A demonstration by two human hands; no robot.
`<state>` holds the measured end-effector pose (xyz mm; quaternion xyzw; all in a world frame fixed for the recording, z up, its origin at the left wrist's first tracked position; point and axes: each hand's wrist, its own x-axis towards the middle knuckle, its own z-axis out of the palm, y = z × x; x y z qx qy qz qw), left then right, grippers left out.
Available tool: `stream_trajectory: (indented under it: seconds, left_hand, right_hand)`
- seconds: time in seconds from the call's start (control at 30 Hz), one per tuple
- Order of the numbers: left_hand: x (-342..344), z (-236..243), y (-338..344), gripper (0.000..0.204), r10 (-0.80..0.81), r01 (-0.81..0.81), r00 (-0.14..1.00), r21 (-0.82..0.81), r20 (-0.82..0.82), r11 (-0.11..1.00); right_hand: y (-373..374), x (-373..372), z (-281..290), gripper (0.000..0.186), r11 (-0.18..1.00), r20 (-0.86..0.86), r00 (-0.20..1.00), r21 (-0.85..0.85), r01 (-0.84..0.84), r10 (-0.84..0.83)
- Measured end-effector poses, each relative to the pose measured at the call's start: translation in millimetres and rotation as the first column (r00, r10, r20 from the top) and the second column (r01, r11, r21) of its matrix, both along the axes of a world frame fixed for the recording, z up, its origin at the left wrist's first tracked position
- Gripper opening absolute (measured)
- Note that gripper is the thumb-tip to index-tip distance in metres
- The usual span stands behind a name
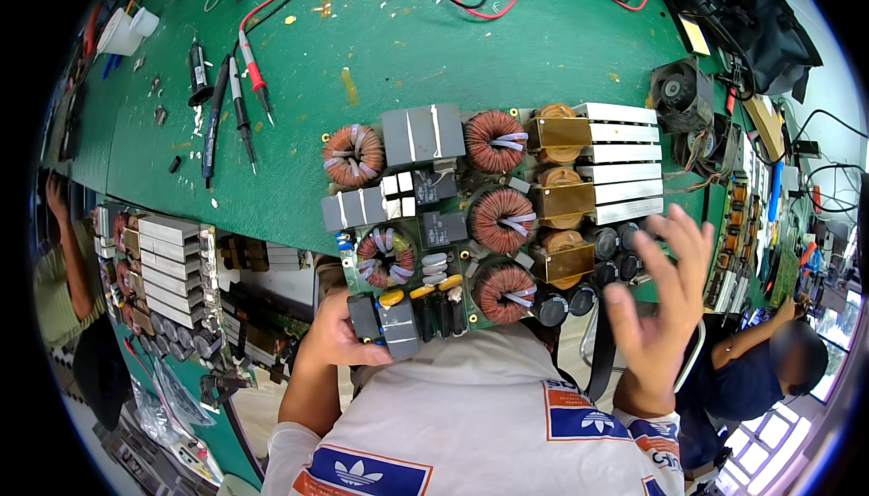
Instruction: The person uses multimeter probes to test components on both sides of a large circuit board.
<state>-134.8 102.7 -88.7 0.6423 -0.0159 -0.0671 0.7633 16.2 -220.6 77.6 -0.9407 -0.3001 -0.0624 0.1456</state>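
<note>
A large power circuit board (351, 265) lies before me, its near edge over my lap. It carries copper-wound coils (502, 221), a big grey block (423, 121), gold-wrapped transformers (563, 202), silver heat-sink bars (625, 154) and black round capacitors (606, 244). My left hand (339, 335) grips the near left corner of the board, thumb beside a smaller grey block (399, 329). Under the board, its other fingers are mostly hidden. To the right of the capacitors, my right hand (665, 301) is raised, fingers spread and holding nothing.
On the green table (380, 62) lie a red test probe (253, 75), a black probe (241, 116) and a dark pen-like tool (215, 125). Fans (683, 89) stand at the right. Another populated board (167, 270) sits at the left. One person (778, 360) works at the right, another at far left.
</note>
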Motion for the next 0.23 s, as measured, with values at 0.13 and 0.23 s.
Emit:
stream_trajectory:
  seconds: [0.13,0.23]
  left_hand:
    - [2.7,4.7,-4.4,0.07,0.024,-0.024,1.0,-0.015,-0.008,1.0]
    - [0.0,4.8,0.6,0.076,-0.005,0.005,0.999,0.008,-0.034,1.0]
  right_hand:
    - [44.9,2.3,-8.3,0.051,0.971,-0.094,0.976,0.152,-0.183,0.199]
    - [67.0,9.0,-11.2,0.054,0.966,-0.111,0.961,0.081,-0.244,0.252]
